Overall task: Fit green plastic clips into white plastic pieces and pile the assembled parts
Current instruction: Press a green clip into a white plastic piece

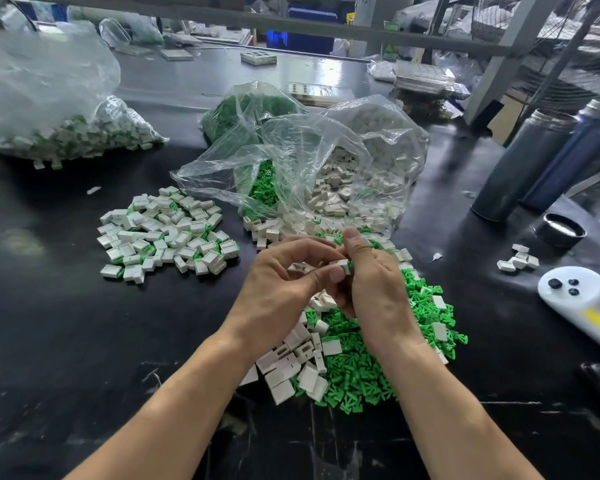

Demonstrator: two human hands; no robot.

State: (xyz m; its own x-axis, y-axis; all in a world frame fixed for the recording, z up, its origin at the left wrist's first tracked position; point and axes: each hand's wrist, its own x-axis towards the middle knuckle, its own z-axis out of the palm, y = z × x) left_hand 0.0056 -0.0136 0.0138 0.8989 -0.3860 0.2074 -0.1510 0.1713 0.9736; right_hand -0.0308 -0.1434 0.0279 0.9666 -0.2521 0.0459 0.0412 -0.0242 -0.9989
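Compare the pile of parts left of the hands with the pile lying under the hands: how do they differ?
The left pile is nearly all white pieces with green clips already fitted; the pile under the hands is loose green clips mixed with empty white pieces. The left pile looks mainly white; the near pile looks mainly green. The left pile lies apart from the hands; the near one lies directly beneath them. Both lie on the black table.

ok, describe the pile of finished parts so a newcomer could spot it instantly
Start at the open clear bag in the middle of the black table. Just to its left, on the bare tabletop, lies the assembled pile, left of both hands. Unlike the loose heap under the hands, its white blocks each show a sliver of green, with no separate green clips around.
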